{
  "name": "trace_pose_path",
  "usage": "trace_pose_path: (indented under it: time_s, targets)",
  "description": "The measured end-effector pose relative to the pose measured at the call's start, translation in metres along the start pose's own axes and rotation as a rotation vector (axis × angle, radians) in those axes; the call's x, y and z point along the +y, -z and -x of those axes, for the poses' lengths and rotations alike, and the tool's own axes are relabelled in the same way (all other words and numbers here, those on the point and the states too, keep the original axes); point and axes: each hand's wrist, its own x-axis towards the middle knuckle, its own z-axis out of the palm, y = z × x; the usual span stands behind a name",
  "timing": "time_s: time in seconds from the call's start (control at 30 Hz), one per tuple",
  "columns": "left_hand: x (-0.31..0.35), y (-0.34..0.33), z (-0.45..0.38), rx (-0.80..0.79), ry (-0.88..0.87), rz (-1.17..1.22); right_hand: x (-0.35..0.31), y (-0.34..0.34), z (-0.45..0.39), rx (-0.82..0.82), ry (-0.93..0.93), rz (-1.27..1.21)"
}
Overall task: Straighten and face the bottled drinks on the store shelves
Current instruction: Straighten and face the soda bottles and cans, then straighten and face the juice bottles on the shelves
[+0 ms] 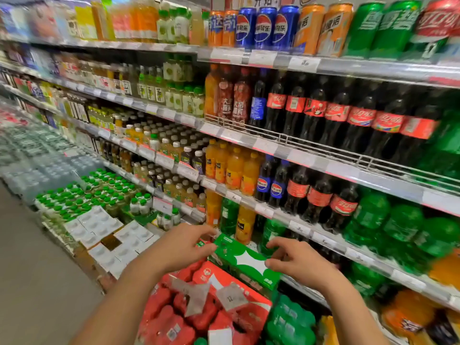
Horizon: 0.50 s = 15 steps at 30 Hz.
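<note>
Both hands on green carton point(245, 261) near bottom centre | left hand point(184, 245) fingers curled on its far-left end | right hand point(296, 262) pinches its right edge | carton rests atop red multipacks point(199, 307) | cola bottles point(348, 118) line shelves point(311, 158) beyond, right

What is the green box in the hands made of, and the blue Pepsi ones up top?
Green box: looks like printed cardboard, with flat faces and folded edges. Blue Pepsi cans: probably metal, judging by their glossy sheen and can shape.
</note>
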Motion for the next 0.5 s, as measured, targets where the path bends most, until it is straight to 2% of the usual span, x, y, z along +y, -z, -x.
trace_pose_path:
  time_s: [0.3, 0.5]
  targets:
    - [-0.094, 0.033, 0.067, -0.053, -0.006, 0.047, -0.135, -0.063, -0.037, -0.121, 0.084, 0.052]
    - [-0.148, 0.051, 0.075, -0.044, 0.028, 0.099, -0.182, -0.070, -0.072, -0.147, 0.100, 0.050]
